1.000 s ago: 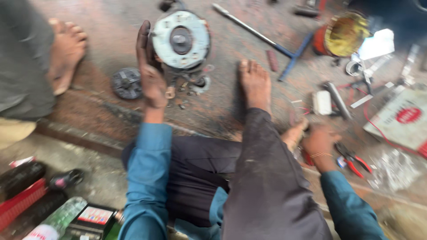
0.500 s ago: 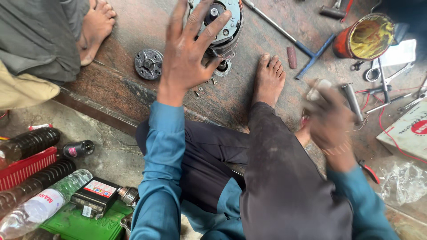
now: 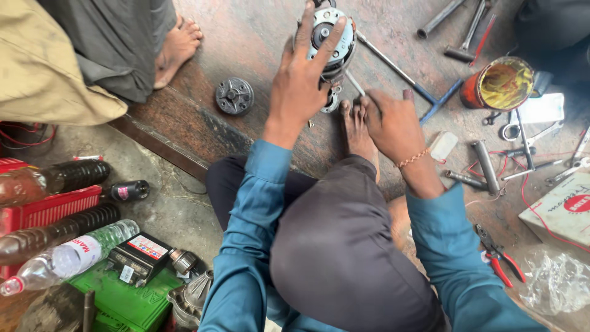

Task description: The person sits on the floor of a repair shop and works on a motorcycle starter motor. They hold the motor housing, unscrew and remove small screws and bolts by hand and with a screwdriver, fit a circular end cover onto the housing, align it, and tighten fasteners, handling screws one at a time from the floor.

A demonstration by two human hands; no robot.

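My left hand (image 3: 302,80) rests with spread fingers over a round metal motor housing (image 3: 335,38) standing on the brown floor slab. My right hand (image 3: 392,126) lies just right of my bare foot (image 3: 356,132), fingertips down near small metal parts at the motor's base; whether it pinches anything is hidden. A dark round hub piece (image 3: 234,96) lies left of the motor.
A long T-handle wrench (image 3: 399,71), an orange tin (image 3: 499,83), spanners and sockets (image 3: 516,144), red pliers (image 3: 496,253) and a cardboard box (image 3: 562,209) lie at right. Bottles (image 3: 67,255), a small battery (image 3: 140,255) and a red crate sit at lower left. Another person's foot (image 3: 177,46) is upper left.
My right hand has come forward from my side to the floor beside my foot. The left hand stays on the motor housing, and the view has shifted left and down.
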